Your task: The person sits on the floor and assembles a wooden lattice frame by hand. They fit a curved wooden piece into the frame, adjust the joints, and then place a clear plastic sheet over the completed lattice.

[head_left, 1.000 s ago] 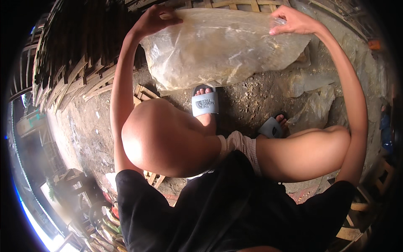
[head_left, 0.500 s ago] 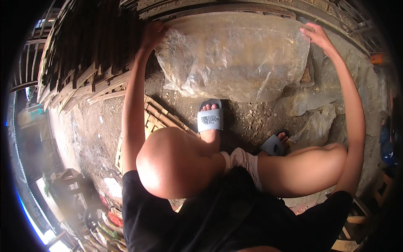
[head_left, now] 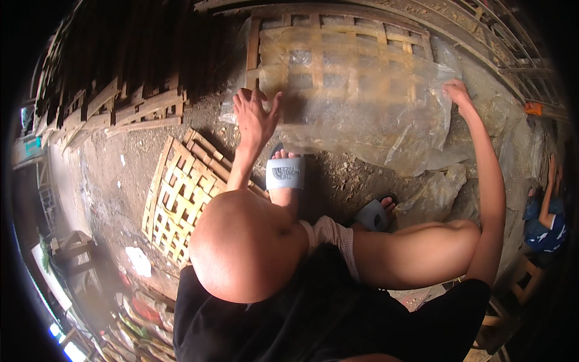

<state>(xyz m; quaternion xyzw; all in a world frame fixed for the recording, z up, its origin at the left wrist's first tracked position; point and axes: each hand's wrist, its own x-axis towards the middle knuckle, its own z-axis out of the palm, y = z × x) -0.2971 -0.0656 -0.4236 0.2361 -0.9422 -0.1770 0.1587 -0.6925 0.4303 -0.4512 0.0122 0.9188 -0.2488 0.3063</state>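
Observation:
A cloudy plastic sheet point(head_left: 356, 123) drapes over the near part of a wooden slatted frame point(head_left: 252, 45), whose far slats show bare. My right hand point(head_left: 456, 90) is closed on the sheet's right side. Over the sheet's left part is my left hand point(head_left: 254, 117), its fingers bent and thumb apart, with nothing visible in it. Whether its fingertips touch the plastic is hard to see.
A woven wooden lattice panel point(head_left: 184, 199) lies on the ground beside my left knee. Stacked wooden slats point(head_left: 145, 114) stand at the far left. Crumpled plastic point(head_left: 434, 193) lies near my right foot. Another person point(head_left: 546, 223) is at the right edge.
The plastic has come down toward me, uncovering the slatted frame's far part. My left hand has let go and moved nearer. My right hand has also come nearer, still on the sheet.

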